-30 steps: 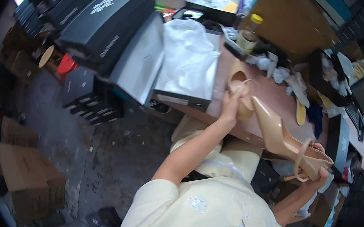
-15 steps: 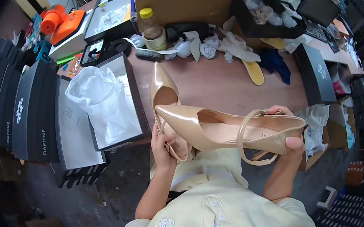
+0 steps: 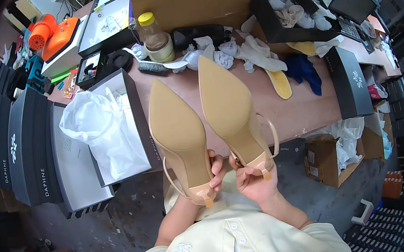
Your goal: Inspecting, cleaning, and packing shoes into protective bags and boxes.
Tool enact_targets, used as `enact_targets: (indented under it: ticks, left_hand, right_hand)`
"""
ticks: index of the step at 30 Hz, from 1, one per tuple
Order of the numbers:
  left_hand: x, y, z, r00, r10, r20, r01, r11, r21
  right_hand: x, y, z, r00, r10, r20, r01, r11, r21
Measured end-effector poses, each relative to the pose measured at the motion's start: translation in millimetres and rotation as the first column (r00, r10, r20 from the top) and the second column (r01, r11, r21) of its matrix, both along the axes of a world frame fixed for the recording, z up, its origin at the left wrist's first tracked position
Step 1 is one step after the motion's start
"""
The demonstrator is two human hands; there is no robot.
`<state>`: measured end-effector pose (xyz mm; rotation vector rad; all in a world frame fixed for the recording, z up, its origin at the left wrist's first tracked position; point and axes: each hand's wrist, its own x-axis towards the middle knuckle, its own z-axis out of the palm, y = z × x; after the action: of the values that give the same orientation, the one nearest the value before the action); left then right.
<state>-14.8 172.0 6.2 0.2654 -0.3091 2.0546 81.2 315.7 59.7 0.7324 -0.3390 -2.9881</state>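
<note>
While we hold them soles-up over the table edge, the left shoe (image 3: 178, 128) and right shoe (image 3: 229, 103) show smooth, matte tan soles with sharply pointed toes, thin slingback straps and slim heels. Our left hand (image 3: 216, 173) is curled around the heel end of the left shoe; our right hand (image 3: 251, 184) grips the heel end of the right one. Beyond lies a brown table (image 3: 300, 110), cluttered with crumpled white paper (image 3: 253, 50), a yellow-capped jar (image 3: 156, 36) and an open shoebox (image 3: 132, 101) holding a white bag (image 3: 98, 133).
</note>
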Motion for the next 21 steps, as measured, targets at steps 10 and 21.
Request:
enact_targets:
  ticks: [10,21]
  left_hand:
    - [-6.4,2.7,-15.9,0.997,-0.073,0.014,0.072,0.995,0.073]
    - [-6.3,-17.9,-14.6,0.99,-0.108,-0.095,0.099,0.991,-0.095]
  right_hand:
    - [-6.1,-7.2,-7.5,0.999,0.036,0.028,-0.036,0.999,0.0]
    - [5.6,-4.9,-32.8,0.975,0.161,-0.154,-0.169,0.985,-0.037]
